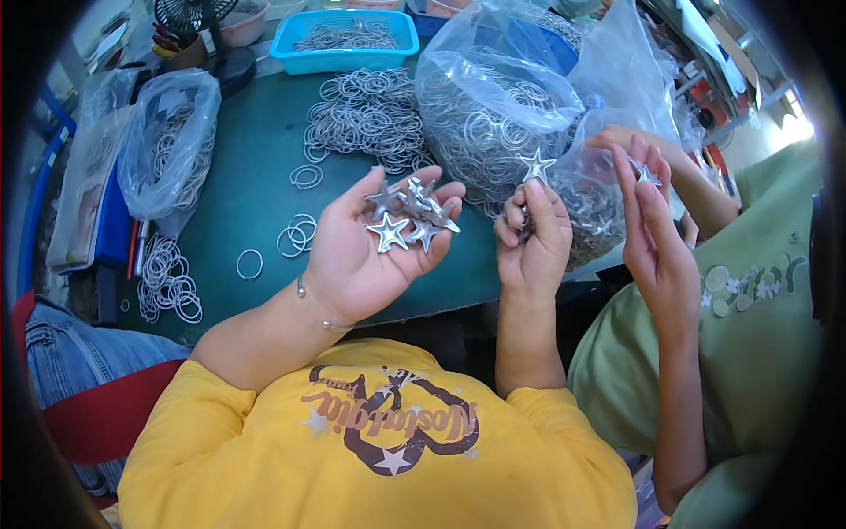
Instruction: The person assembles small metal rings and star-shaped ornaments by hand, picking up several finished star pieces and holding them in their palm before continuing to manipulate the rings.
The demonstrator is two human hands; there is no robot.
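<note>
Cupping silver stars (388,232), the left hand (359,264) lies loosely open, while the right hand (539,236) pinches 1 upright star (536,166).

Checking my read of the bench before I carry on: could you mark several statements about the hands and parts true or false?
1. The left hand cups several silver stars. True.
2. The right hand is empty. False: the right hand holds up a silver star.
3. All the rings are inside bags. False: a heap of rings lies on the table.
4. The co-worker's raised hand has a star at it. True.
5. The tabletop is bright red. False: it is green.
</note>
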